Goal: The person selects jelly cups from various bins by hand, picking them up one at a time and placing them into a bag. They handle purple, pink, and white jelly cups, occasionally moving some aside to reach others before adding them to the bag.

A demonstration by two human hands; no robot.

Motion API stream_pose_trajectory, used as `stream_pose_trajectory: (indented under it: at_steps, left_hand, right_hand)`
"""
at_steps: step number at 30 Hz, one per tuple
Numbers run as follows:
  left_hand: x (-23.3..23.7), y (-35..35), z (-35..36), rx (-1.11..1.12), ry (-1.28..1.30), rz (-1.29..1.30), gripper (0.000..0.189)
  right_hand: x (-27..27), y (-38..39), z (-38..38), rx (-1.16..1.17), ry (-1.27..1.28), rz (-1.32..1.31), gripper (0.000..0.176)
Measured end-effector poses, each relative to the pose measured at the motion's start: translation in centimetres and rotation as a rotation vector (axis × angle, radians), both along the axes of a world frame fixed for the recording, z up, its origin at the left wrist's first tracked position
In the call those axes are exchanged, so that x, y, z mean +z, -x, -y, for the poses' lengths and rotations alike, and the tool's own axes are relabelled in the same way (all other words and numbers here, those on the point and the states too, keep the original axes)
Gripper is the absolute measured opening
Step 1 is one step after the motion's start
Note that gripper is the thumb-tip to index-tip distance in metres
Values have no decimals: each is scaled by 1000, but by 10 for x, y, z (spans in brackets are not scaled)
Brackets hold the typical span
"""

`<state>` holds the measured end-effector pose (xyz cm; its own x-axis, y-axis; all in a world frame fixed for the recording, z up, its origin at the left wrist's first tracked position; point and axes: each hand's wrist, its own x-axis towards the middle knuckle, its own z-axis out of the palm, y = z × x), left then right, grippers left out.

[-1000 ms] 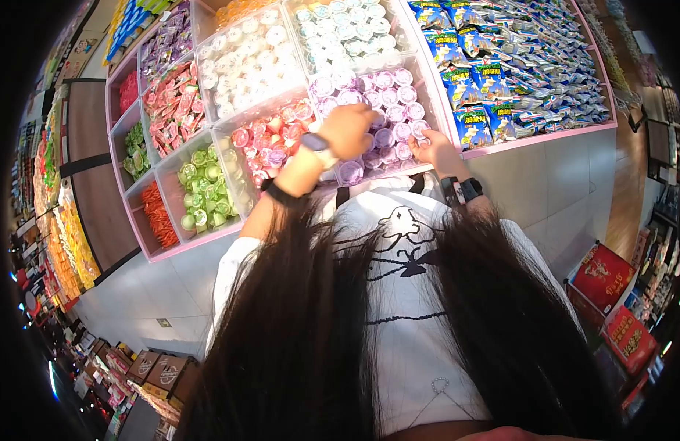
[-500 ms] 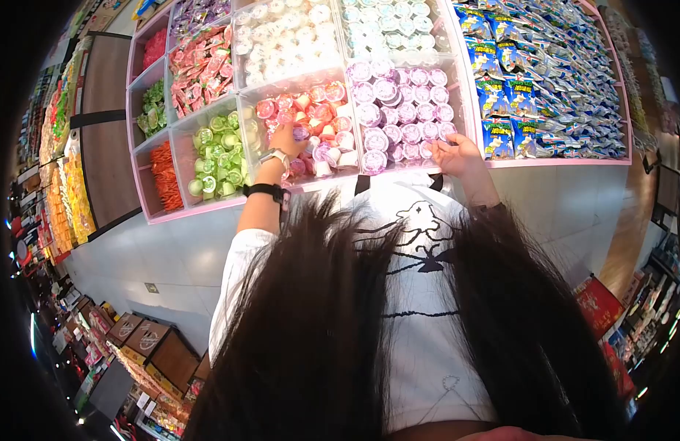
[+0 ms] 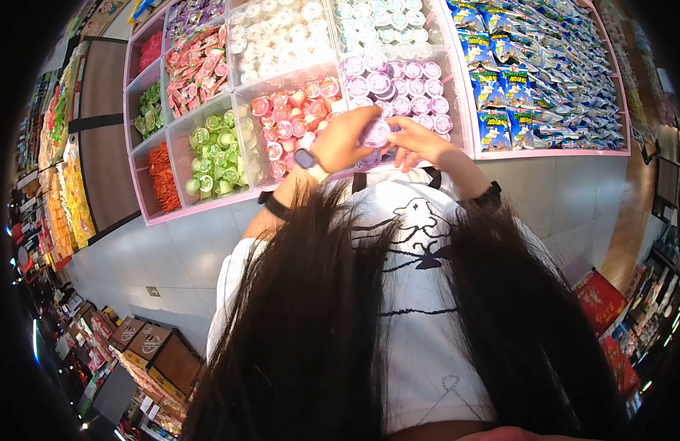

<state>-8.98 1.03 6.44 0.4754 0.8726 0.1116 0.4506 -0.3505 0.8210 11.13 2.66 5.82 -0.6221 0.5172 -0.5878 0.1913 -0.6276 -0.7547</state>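
Note:
My left hand (image 3: 344, 140), with a watch on its wrist, curls around a purple-lidded jelly cup (image 3: 374, 134) above the front of the purple compartment. From the other side, my right hand (image 3: 421, 141) reaches in, its thumb and index finger at that cup's edge. Its other fingers are bent and partly hidden. Behind both hands, rows of purple jelly cups (image 3: 413, 88) stand lids up; the hands cover the front ones. Loose red and pink jelly cups (image 3: 288, 121) lie jumbled in the compartment to the left, partly behind my left hand.
Green jelly cups (image 3: 219, 158) and orange packets (image 3: 162, 173) fill compartments further left. White cups (image 3: 281, 37) and pale blue cups (image 3: 380, 22) are behind. Blue snack bags (image 3: 494, 88) lie at the right. A pink-edged divider (image 3: 461, 95) separates them.
My left hand has left the red compartment and moved right, over the purple one. My right hand has shifted left to meet it. Purple cups seen among the red ones no longer show there.

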Motion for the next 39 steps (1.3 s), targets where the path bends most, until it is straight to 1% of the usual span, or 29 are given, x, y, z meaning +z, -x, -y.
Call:
stream_pose_trajectory:
  at_steps: [1, 3, 4, 5, 6, 8, 9, 10, 12, 13, 14, 16, 17, 20, 21, 23, 24, 26, 29, 30, 32, 33, 35, 38, 39]
  left_hand:
    - [-3, -9, 0, -29, -50, -23, 56]
    - [-7, -22, -2, -82, -99, -71, 59]
    - [-6, -24, -2, -79, -88, -17, 60]
    - [-4, -26, 0, -76, -78, 37, 60]
    - [-2, -27, 1, -73, -66, 92, 60]
    - [-13, -13, 5, 80, -6, 19, 57]
    - [-19, -5, 6, 169, 0, -6, 56]
    - [-25, 4, 8, 256, 9, -31, 54]
    - [-32, 21, 14, 386, 61, 35, 47]
    - [-33, 28, 17, 435, 58, 50, 43]
    - [-37, 35, 21, 461, 72, 39, 41]
    - [-39, 45, 29, 523, 101, 15, 35]
    - [-40, 46, 33, 548, 87, 24, 30]
    - [-49, 52, 43, 595, 185, 47, 25]
    - [-55, 54, 46, 589, 192, 0, 22]
    - [-58, 55, 49, 565, 282, 18, 21]
    - [-57, 55, 50, 553, 326, 27, 20]
    - [-54, 55, 51, 565, 325, 33, 20]
    - [-54, 57, 50, 583, 281, 20, 20]
    - [-55, 57, 50, 590, 260, 12, 19]
    - [-51, 57, 48, 601, 312, -10, 20]
    - [-50, 57, 46, 606, 337, -22, 20]
    - [-50, 57, 43, 587, 307, -38, 20]
    - [-54, 63, 40, 591, 324, -115, 23]
    - [-58, 69, 38, 597, 339, -148, 25]
  right_hand:
    - [0, 3, 1, -22, 45, -39, 48]
    - [-11, -1, -1, -14, 18, -60, 50]
    - [-16, -4, -3, -11, 2, -70, 50]
    - [-21, -11, -3, -38, 49, -92, 50]
    - [-27, -18, -5, -46, 35, -39, 49]
    - [-45, -33, -10, -61, 10, 67, 47]
    - [-53, -40, -12, -49, 19, 175, 40]
    - [-57, -40, -12, 14, -92, 270, 38]
    - [-69, -40, -11, 143, -315, 458, 34]
    - [-82, -36, -8, 116, -406, 378, 30]
    - [-94, -38, -7, 153, -374, 385, 30]
    - [-97, -30, -6, 237, -312, 394, 30]
    - [-109, -29, -7, 275, -370, 429, 33]
    - [-118, -23, -11, 251, -261, 402, 28]
    - [-128, -24, -14, 315, -294, 439, 23]
    - [-149, -25, -19, 446, -359, 508, 14]
    - [-146, -24, -18, 424, -377, 494, 14]
    - [-139, -22, -14, 377, -415, 465, 17]
    - [-150, -23, -8, 281, -416, 463, 16]
    - [-145, -23, -8, 308, -450, 516, 16]
    - [-127, -20, -9, 359, -517, 624, 17]
    - [-123, -19, -9, 354, -572, 675, 17]
    - [-114, -16, -9, 342, -683, 776, 21]
    - [-109, -15, -9, 342, -645, 817, 21]
    - [-106, -15, -7, 333, -680, 820, 21]
